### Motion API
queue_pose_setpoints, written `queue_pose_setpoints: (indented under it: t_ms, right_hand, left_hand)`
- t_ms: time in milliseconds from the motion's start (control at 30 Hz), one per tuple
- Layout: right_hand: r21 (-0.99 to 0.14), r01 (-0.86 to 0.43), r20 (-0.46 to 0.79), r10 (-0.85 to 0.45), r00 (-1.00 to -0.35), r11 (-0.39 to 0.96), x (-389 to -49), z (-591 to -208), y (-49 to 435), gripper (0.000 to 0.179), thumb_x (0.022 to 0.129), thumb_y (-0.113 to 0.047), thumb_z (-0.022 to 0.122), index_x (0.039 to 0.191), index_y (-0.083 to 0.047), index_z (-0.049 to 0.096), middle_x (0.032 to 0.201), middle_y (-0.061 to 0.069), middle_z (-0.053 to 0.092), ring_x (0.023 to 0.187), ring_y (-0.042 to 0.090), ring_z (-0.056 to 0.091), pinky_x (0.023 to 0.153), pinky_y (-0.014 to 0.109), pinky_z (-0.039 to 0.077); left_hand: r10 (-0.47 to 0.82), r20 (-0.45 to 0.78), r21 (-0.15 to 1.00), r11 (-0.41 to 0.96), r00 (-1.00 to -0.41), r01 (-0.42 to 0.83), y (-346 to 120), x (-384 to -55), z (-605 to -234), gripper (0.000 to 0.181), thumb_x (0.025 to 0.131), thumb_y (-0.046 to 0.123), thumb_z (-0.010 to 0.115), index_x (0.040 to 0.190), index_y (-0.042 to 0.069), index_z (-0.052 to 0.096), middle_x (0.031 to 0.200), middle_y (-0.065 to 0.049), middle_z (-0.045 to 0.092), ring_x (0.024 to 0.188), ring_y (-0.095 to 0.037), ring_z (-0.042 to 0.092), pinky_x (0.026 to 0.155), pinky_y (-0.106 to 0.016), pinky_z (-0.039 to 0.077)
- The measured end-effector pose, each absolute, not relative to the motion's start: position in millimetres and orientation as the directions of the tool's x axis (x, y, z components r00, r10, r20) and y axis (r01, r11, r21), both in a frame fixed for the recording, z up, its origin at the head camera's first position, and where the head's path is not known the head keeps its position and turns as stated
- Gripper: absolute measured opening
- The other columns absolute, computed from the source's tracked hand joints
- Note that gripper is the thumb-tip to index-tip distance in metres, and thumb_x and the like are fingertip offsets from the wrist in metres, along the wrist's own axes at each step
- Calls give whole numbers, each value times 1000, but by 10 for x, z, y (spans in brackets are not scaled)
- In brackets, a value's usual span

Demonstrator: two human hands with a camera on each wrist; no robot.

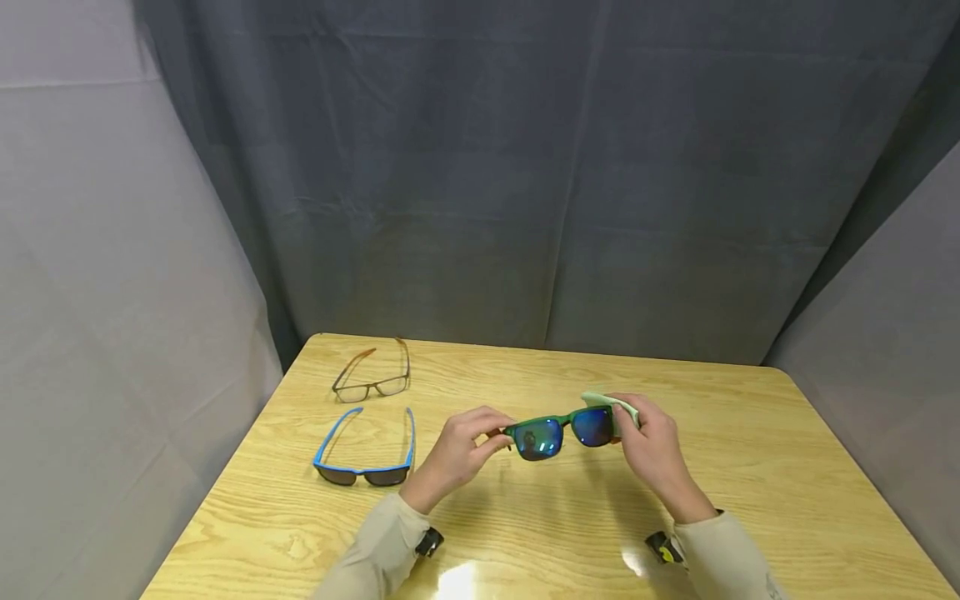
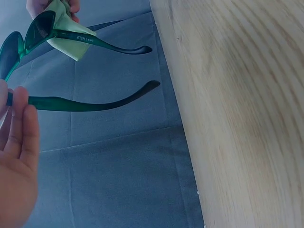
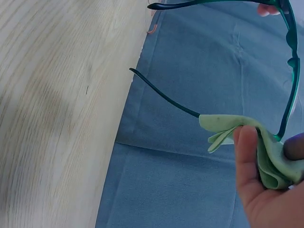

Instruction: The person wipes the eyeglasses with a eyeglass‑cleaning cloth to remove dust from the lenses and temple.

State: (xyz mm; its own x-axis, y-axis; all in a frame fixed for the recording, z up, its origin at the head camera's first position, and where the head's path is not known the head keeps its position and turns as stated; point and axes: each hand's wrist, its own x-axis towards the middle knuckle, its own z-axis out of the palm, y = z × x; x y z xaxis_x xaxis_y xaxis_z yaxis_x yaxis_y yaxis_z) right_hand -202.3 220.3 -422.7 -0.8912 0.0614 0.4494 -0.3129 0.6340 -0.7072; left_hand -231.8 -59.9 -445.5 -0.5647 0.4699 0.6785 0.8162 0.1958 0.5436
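Note:
Green-framed sunglasses [image 1: 540, 439] with blue mirrored lenses are held up above the table, lenses facing me. My left hand [image 1: 467, 450] pinches them at the hinge end on the left; in the left wrist view both temples [image 2: 71, 103] stand unfolded. At the other end my right hand [image 1: 651, 442] holds a folded light green cloth [image 1: 600, 400] around the frame's corner. In the right wrist view the cloth [image 3: 228, 122] wraps part of the temple near the hinge, with fingers and thumb pressing it. The cloth hides that hinge.
Blue-framed sunglasses [image 1: 363, 473] with dark lenses lie on the wooden table [image 1: 750, 467] to the left, temples unfolded. Behind them are thin-framed eyeglasses [image 1: 371, 388] with orange-brown temple tips. A dark grey curtain [image 1: 480, 183] hangs beyond the table's back edge, with pale cloth on both sides.

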Motion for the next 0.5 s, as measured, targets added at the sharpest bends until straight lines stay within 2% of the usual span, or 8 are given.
queue_pose_setpoints:
  t_ms: [133,267,400,500]
  right_hand:
    - [-661,-323,478,49,-877,677,-2009,-4232,2198,22,99,-13,48,109,-5,67,103,8,65,84,18,58,64,28,49]
    - [-646,-335,506,56,-861,685,-1994,-4234,2199,21,99,-11,49,106,-7,68,101,6,65,86,16,56,68,27,45]
    - [-657,-348,526,75,-847,669,-1981,-4249,2197,20,98,-10,50,105,-7,68,98,4,65,84,12,55,68,23,43]
    - [-657,-359,548,93,-831,663,-1977,-4257,2196,19,96,-9,52,103,-7,69,97,3,65,83,10,55,67,20,42]
  left_hand:
    - [452,697,529,198,-556,825,-600,-2307,-4471,20,83,8,70,103,5,70,100,-3,62,79,-8,60,63,-16,48]
    - [441,698,531,210,-565,821,-604,-2300,-4477,21,82,6,71,103,5,71,91,0,57,74,-7,57,59,-16,46]
    - [457,654,566,233,-603,791,-615,-2291,-4474,21,84,9,70,105,7,71,84,4,58,72,-4,54,58,-17,46]
    - [475,610,593,258,-635,763,-624,-2284,-4474,21,88,14,66,108,9,70,87,6,63,74,-4,56,60,-19,47]
